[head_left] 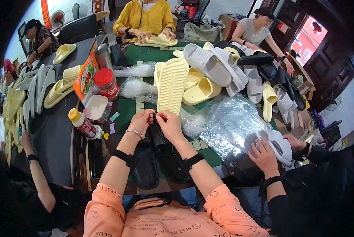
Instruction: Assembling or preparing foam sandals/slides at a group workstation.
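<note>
My left hand (pixel 140 121) and my right hand (pixel 169 125) are close together at the table's near side. The fingers of both are pinched, with something small and dark between the fingertips that I cannot make out. Just beyond them a pale yellow slipper (pixel 173 85) shows its ribbed sole. Beneath my wrists lie a black slipper (pixel 146 168) and a second black slipper (pixel 173 166), the latter partly covered by my right hand and forearm. Clear plastic bags (pixel 191 123) lie beside my right hand.
Yellow, grey and black slippers pile up beyond, around a grey slipper (pixel 208 65). To the left stand a red-lidded jar (pixel 106 83), a yellow-capped bottle (pixel 82 123) and a metal flask (pixel 103 57). At right, a co-worker's hands hold a white slipper (pixel 280 148) over clear plastic (pixel 236 126).
</note>
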### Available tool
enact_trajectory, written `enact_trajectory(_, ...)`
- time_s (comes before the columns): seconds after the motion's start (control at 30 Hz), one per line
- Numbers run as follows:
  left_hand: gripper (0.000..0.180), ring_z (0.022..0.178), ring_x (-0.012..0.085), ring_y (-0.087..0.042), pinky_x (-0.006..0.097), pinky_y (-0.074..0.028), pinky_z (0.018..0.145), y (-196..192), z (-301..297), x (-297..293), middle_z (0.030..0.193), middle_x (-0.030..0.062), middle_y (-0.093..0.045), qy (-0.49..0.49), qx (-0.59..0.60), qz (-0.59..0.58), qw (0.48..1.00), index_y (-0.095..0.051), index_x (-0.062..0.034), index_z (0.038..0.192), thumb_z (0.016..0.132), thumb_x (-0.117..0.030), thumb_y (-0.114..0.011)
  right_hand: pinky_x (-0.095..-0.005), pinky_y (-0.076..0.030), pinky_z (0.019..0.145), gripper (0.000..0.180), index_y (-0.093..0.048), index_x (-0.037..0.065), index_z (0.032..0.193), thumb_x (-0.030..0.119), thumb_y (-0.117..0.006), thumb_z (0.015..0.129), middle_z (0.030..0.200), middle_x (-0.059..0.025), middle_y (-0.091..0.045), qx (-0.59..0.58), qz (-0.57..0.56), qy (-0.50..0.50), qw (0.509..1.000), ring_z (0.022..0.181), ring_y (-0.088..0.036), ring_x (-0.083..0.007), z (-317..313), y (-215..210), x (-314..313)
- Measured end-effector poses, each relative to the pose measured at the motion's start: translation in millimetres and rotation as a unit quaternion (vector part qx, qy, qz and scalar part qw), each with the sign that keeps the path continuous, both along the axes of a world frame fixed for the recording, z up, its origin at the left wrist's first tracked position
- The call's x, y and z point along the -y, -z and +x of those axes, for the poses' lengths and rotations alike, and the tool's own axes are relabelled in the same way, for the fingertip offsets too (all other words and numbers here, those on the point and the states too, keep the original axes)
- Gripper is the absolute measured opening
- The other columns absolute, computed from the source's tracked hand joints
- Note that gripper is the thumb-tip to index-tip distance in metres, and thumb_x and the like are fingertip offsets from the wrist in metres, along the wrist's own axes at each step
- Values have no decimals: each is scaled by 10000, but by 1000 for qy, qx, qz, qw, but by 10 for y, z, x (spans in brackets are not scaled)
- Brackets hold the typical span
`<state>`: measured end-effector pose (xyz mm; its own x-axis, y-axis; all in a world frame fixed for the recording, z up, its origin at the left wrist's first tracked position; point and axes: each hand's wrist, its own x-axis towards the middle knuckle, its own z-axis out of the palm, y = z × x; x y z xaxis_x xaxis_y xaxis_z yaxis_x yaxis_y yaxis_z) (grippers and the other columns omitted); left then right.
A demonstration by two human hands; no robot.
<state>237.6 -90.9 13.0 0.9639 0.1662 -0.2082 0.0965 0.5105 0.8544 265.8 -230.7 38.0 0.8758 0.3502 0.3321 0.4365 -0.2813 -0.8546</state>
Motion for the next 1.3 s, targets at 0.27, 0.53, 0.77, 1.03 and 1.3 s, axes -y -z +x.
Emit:
enact_trajectory(0.27,174,669,101,-451,235,-408,668,18,-12,-8,750,4,-488,-12,19,-30,999,-512,7,995,877,-108,-456,-372,-423,636,93,-589,24,744,115,-578,732,681,-109,-583,42,-8,9,999,692,-531,-284,-26,-22,-3)
enact_trajectory(0.53,171,667,103,-450,222,-405,655,13,-31,34,766,16,-495,-37,29,-21,999,-504,11,1000,874,-96,-461,-374,-424,637,87,-592,23,731,108,-577,722,670,-109,-579,48,-17,4,999,690,-528,-283,-33,-9,-12)
enact_trajectory(0.77,160,668,100,-450,218,-398,639,28,-16,87,754,18,-485,-66,31,77,994,-500,18,984,879,-88,-441,-350,-435,622,90,-598,15,739,102,-581,723,678,-121,-584,50,-21,9,998,677,-548,-268,-33,-13,-4)
enact_trajectory(1.03,160,660,95,-472,211,-409,627,8,-23,120,739,14,-486,-92,30,111,989,-501,18,974,873,-95,-452,-326,-439,612,95,-598,3,747,95,-587,725,680,-127,-588,61,-23,21,998,673,-564,-253,-39,-13,2)
enact_trajectory(1.3,142,643,77,-486,203,-421,601,25,-14,142,720,2,-509,-129,39,214,968,-535,-4,944,875,-94,-450,-379,-431,631,88,-605,30,707,114,-577,713,649,-116,-582,30,-20,2,999,679,-536,-292,-22,-13,-11)
